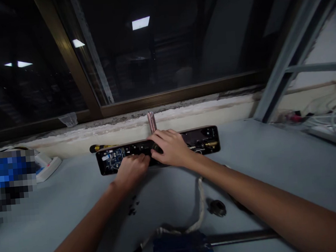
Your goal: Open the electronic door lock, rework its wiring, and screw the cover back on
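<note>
A long black housing [180, 140] lies open on the table, with a blue circuit board [116, 157] at its left end and a brass fitting [211, 143] at its right. My right hand [172, 147] reaches over its middle, thumb and fingers closed around a dark round part [156, 147]. Beside it, the curled fingers of my left hand [133, 168] press into the housing; what they hold, if anything, is hidden. A copper-coloured tube [152, 122] sticks up behind my right fingers.
Nearer me lie a blue-handled screwdriver [180, 247], a pale sleeved cable [202, 201], a dark ring-shaped nut [217, 207] and several small screws [133, 207]. A yellow-and-black screwdriver [101, 147] rests behind the housing. A white power strip [49, 168] stands left; a window ledge [184, 111] borders the back.
</note>
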Motion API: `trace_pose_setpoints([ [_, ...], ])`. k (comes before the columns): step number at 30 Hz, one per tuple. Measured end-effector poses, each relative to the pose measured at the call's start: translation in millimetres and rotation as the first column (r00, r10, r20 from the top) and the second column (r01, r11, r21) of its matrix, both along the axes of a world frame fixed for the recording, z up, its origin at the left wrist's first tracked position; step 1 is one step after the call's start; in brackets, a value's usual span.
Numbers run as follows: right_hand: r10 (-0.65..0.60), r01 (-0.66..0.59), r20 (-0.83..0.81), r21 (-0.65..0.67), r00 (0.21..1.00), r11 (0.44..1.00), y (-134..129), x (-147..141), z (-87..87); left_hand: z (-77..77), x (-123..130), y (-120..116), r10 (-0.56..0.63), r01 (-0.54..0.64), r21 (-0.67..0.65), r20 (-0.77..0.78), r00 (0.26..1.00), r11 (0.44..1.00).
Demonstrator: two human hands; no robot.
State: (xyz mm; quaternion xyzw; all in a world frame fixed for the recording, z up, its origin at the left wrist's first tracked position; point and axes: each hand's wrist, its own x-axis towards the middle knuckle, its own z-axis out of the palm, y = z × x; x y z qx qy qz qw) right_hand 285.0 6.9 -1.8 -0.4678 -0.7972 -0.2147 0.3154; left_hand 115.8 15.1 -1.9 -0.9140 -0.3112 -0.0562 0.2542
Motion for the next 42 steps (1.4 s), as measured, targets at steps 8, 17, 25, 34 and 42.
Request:
trace_pose_setpoints([
  [8, -0.005, 0.005, -0.001, 0.003, 1.0, 1.0, 0, -1, 0.9, 9.2, 8, -5, 0.134, -0.132, -0.067, 0.018, 0.991, 0.989],
  [17, -0.01, 0.01, 0.01, 0.0, 1.0, 1.0, 0, -1, 0.0, 16.5, 31, -21, 0.484, -0.445, -0.248, 0.123, 0.866, 0.86],
  [25, -0.007, 0.007, 0.008, -0.01, 1.0, 1.0, 0, 0, 0.9, 9.3, 31, -24, 0.531, -0.486, -0.232, 0.209, 0.821, 0.843],
  [34, -0.02, 0.02, -0.008, -0.022, 1.0, 1.0, -2, -2, 2.6, 4.9, 35, -27, 0.57, -0.524, -0.229, 0.253, 0.782, 0.82],
  [42, -0.006, 0.005, -0.014, -0.031, 1.0, 1.0, -2, -2, 1.1, 6.6, 32, -24, 0.553, -0.502, -0.248, 0.223, 0.803, 0.829],
])
